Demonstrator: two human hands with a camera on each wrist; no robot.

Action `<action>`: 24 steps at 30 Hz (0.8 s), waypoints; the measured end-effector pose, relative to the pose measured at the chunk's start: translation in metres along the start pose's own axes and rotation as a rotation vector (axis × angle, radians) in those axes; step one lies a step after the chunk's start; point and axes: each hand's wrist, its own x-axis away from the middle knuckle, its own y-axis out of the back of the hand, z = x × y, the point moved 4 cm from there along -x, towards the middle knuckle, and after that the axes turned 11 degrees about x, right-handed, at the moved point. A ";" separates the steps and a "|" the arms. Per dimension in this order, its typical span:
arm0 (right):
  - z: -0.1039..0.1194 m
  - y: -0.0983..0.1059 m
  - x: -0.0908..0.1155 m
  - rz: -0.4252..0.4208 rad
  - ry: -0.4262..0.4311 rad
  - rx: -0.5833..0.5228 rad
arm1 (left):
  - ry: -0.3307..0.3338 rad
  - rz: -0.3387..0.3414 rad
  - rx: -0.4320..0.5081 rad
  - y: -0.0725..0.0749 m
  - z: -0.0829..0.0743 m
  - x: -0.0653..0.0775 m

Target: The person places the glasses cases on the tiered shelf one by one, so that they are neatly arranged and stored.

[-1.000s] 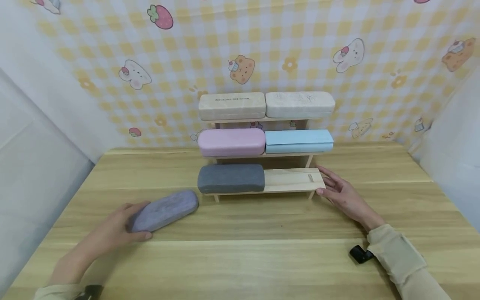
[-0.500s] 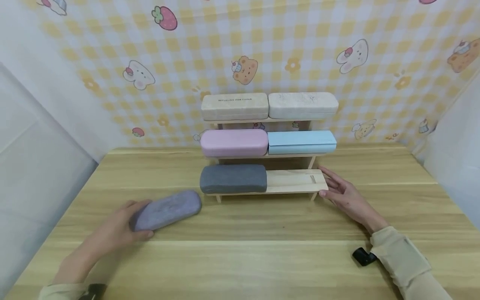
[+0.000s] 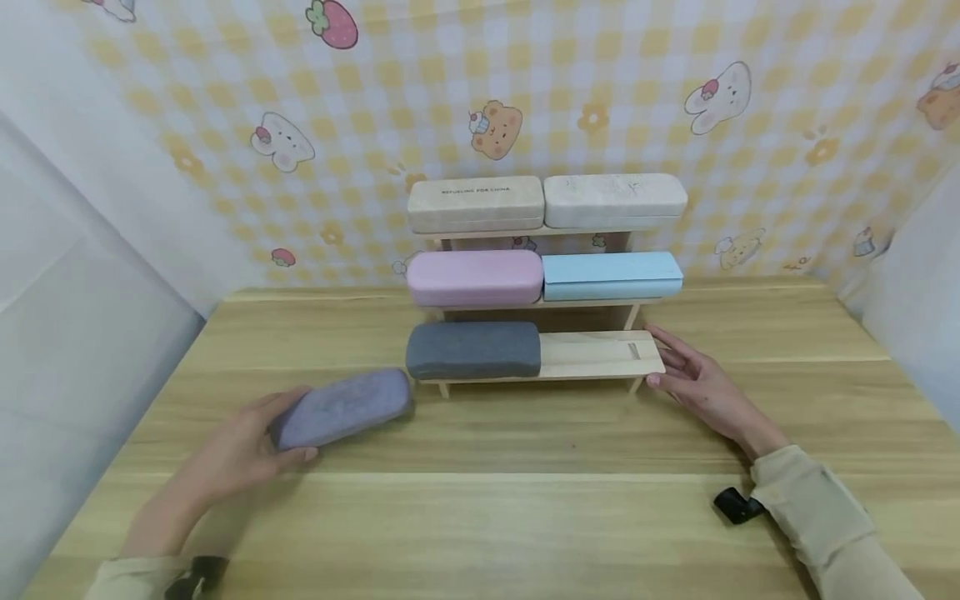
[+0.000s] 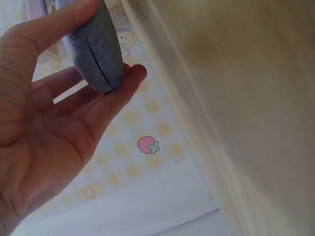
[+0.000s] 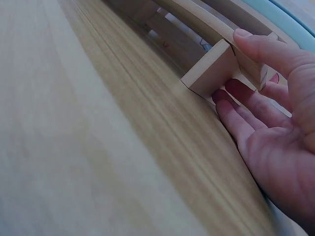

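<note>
My left hand (image 3: 240,450) holds a purple-grey glasses case (image 3: 343,408) by its left end, thumb on the near side and fingers on the far side. In the left wrist view the glasses case (image 4: 98,54) shows its end seam between thumb and fingers. A three-tier wooden rack (image 3: 596,354) stands at the table's back. My right hand (image 3: 701,387) grips the right end of its lowest tier. In the right wrist view the thumb lies along the plank's edge, with the fingers underneath beside a rack leg (image 5: 211,71).
A dark grey case (image 3: 472,350) occupies the lowest tier's left half. Pink (image 3: 475,277) and light blue (image 3: 612,276) cases fill the middle tier; beige (image 3: 475,206) and white (image 3: 615,201) cases the top. A checked cloth (image 3: 405,92) hangs behind the wooden table (image 3: 480,517).
The purple-grey case has risen slightly with the left hand, and a shadow shows under its right end. The right hand keeps its place at the rack. The head view has shifted a little.
</note>
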 end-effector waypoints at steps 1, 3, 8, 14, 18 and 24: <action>0.001 0.000 0.000 0.003 0.000 -0.003 | -0.002 0.003 0.001 0.002 -0.002 0.000; 0.002 -0.001 0.000 0.000 0.003 -0.005 | -0.003 0.013 0.020 0.005 -0.006 0.001; 0.003 -0.001 0.001 -0.019 -0.013 0.059 | -0.067 0.002 0.028 0.011 -0.021 0.004; 0.005 0.000 0.003 -0.029 0.000 0.075 | -0.169 -0.045 -0.044 0.017 -0.049 0.000; 0.007 0.002 0.000 -0.035 0.009 0.079 | -0.216 -0.104 -0.071 0.022 -0.066 -0.007; 0.006 0.000 0.001 -0.034 -0.006 0.081 | -0.265 -0.181 -0.100 0.024 -0.092 -0.017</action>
